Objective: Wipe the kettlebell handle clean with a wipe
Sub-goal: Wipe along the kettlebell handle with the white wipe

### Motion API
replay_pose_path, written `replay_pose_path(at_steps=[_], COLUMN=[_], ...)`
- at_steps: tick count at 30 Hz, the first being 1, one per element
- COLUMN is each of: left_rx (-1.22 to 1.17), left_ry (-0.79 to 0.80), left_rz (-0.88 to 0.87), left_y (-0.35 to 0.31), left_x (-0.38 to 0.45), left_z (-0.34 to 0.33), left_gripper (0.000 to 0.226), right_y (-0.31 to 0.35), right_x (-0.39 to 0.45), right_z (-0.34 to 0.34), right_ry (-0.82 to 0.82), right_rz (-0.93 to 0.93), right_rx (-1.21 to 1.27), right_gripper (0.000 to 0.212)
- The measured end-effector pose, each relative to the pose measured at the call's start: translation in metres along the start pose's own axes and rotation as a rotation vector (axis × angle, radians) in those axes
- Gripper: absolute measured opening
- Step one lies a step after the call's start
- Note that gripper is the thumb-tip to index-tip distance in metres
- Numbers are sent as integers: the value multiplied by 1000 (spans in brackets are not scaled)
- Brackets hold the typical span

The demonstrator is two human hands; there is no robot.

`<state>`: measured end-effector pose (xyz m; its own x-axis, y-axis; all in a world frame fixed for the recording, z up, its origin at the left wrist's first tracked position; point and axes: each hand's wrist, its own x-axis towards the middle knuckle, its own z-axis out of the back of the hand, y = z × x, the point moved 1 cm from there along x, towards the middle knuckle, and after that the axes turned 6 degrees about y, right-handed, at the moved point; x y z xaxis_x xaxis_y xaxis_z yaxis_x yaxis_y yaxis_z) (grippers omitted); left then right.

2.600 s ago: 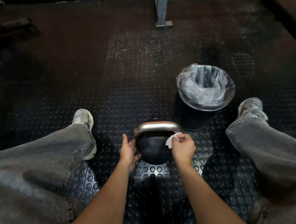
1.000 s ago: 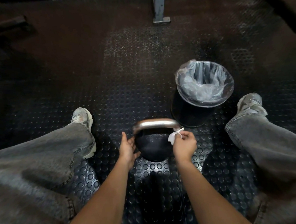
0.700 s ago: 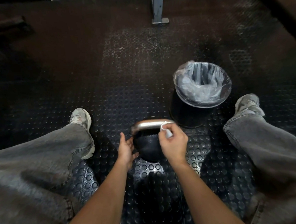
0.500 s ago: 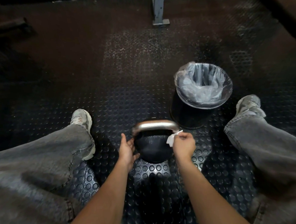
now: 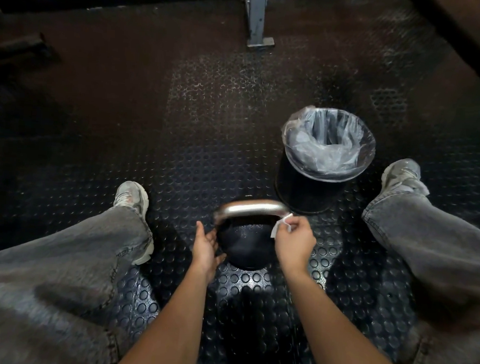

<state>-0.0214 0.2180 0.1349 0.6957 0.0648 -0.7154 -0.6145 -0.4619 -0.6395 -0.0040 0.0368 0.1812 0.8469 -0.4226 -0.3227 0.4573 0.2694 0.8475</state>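
**Kettlebell handle, wipe-down under way: right end**

- Kettlebell [image 5: 244,245]: black ball, standing upright on the studded rubber floor [image 5: 195,162] between the person's spread legs.
- Kettlebell handle [image 5: 252,208]: bare bright metal arch across the top.
- Wipe [image 5: 281,226]: small, white, crumpled; pressed against the handle's right end where it curves down to the ball.
- Right hand [image 5: 294,245]: fingers closed, pinching the wipe.
- Left hand [image 5: 205,247]: open and flat, palm against the ball's left flank, apparently steadying it; it holds nothing.
- Bin [image 5: 323,161]: black, clear liner, just beyond the kettlebell to the right; near it, whether touching cannot be told.

Step in hand, as judged: rubbing the right corner of the handle. Next move calls for sliding the wipe leftward along the top bar and down the left leg, wrapping it round to reach the underside, the left hand bracing throughout.
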Motion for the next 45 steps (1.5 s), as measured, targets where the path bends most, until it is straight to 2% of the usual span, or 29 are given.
replay_pose_path(at_steps=[1,3,7,9,11,14,16,19,23,24,26,30,32,35,39,41,43,45], left_rx=[1,7,0,-7,-4,10,13,13,-4,-8,-3,15,12,-3,-18,-23,-18,-3], left_ry=[-5,-10,-24,-15,-7,-2,-2,-8,-14,-15,-18,-15,-15,-15,-11,-3,-6,-7], left_rz=[0,-1,5,8,7,0,-2,-1,4,7,6,4,5,4,4,6,5,-1], left_y=[1,2,3,3,2,1,2,2,2,2,3,2,1,1,1,1,0,1], left_x=[1,3,7,5,4,3,4,5,4,5,6,5,4,4,3,3,3,4], left_z=[1,2,1,1,1,2,2,2,0,1,2,2,2,1,-1,-1,0,1], left_gripper=[81,82,81,82,82,81,82,82,81,81,82,81,80,81,80,80,80,81], right_y=[0,7,20,14,5,-5,-4,7,19,15,6,-13,-9,4,14,12,6,-6], right_x=[1,-1,-18,-20,-15,-3,4,2,-14,-14,-10,2,4,-4,-19,-18,-13,-6], right_z=[1,1,-9,-16,-16,-6,0,2,-8,-11,-14,-9,-5,-4,-14,-17,-16,-13], right_ry=[-38,-62,69,164,156,3,-91,-84,71,95,114,70,-22,-106,43,84,91,54], right_rz=[-40,15,453,576,471,82,-52,59,515,580,526,50,-63,-15,423,549,468,226], right_rx=[32,53,-60,-173,-197,-37,78,118,-28,-69,-120,-27,54,146,41,-37,-102,-102], right_gripper=[6,6,9,11,10,4,3,4,10,11,10,8,9,6,12,13,10,6])
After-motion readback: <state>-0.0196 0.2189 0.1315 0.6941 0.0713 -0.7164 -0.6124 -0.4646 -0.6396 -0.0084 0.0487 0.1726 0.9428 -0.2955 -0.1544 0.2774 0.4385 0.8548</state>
